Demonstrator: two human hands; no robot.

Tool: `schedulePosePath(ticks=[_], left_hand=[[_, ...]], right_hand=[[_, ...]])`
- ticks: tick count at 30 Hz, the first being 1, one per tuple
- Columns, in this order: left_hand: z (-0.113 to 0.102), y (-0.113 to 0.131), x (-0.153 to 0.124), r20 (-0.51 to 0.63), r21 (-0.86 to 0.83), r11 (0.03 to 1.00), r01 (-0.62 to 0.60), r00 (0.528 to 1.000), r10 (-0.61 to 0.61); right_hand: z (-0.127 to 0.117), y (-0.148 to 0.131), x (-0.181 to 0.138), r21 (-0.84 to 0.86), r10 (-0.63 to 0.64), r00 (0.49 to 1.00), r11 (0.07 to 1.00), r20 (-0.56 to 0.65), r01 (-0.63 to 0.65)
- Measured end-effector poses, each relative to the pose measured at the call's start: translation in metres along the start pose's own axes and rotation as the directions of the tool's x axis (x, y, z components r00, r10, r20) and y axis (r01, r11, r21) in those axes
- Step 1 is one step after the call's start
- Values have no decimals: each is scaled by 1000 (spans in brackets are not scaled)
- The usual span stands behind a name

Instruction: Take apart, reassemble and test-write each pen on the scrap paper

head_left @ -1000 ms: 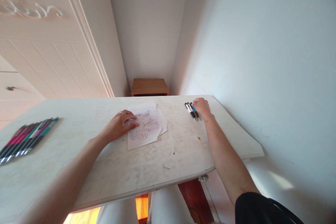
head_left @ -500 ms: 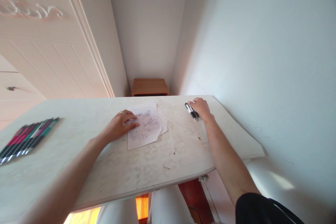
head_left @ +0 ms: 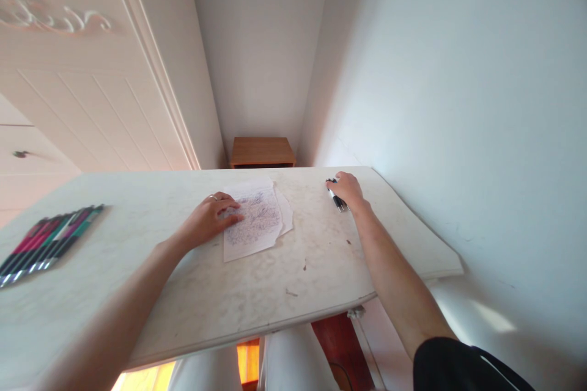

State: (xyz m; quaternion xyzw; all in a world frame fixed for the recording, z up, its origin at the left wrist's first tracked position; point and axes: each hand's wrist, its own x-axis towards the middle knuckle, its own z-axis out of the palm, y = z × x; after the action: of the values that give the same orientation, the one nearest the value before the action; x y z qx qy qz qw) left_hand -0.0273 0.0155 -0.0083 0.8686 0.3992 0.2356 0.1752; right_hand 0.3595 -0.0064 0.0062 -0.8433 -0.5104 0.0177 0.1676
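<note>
Paper (head_left: pixel 257 223) lies under the left hand (head_left: pixel 216 215), pens (head_left: pixel 337 202) under the right hand (head_left: pixel 348 188).

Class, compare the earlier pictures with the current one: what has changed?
The right hand has moved left over the small group of pens, covering more of them; whether it grips them is unclear. Unchanged: the left hand on the scribbled paper, and the row of pens at far left.

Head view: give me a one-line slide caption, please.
Left hand on scribbled paper, right hand over dark-gripped pens, with a row of coloured pens at far left.
</note>
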Motion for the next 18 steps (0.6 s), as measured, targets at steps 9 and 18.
schedulePosePath(ticks=[9, 18], left_hand=[[1, -2, 0, 3, -9, 1000, 14, 1000, -14], [1, -2, 0, -5, 6, 1000, -12, 1000, 12]], right_hand=[[-4, 9, 5, 50, 64, 997, 997, -47, -61], [3, 19, 15, 59, -62, 997, 996, -38, 64]])
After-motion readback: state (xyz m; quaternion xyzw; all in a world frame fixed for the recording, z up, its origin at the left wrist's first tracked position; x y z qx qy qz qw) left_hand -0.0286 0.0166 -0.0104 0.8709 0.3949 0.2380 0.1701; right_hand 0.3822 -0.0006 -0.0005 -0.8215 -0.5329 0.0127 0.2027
